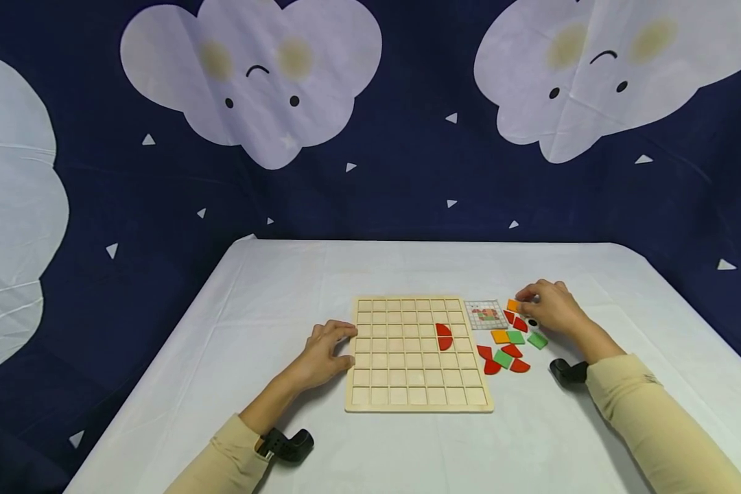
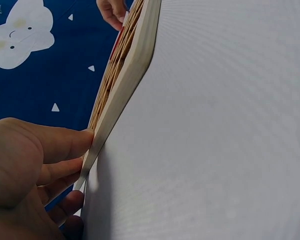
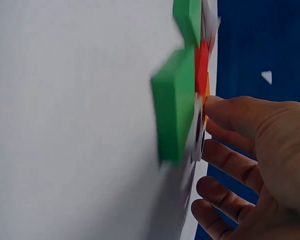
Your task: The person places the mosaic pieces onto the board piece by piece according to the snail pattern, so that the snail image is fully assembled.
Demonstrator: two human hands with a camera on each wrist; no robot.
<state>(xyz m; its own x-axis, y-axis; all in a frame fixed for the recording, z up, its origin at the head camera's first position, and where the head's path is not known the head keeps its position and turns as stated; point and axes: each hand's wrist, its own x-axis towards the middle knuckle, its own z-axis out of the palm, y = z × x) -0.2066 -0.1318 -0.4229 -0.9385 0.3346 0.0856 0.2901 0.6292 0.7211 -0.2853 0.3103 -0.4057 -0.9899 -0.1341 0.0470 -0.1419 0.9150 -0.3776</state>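
A wooden grid board (image 1: 370, 361) lies on the table with two red quarter-round pieces (image 1: 444, 343) in its cells, right of centre. My left hand (image 1: 322, 357) rests at the board's left edge, thumb and fingertips spread along the rim; the left wrist view shows this edge (image 2: 122, 85) from the side. Over the loose pieces at the right is my right hand (image 1: 554, 307), its thumb and index fingertips at an orange square (image 1: 512, 305). A white piece with a black dot (image 1: 533, 322) lies just below that hand. In the right wrist view the other fingers are loosely bent.
Beside the board's upper right corner lies a printed picture card (image 1: 486, 315). Several red pieces (image 1: 519, 366), green squares (image 1: 537, 340) and another orange square (image 1: 500, 336) are scattered right of the board. A dark cloth with clouds (image 1: 407, 199) hangs behind the white table (image 1: 272, 274).
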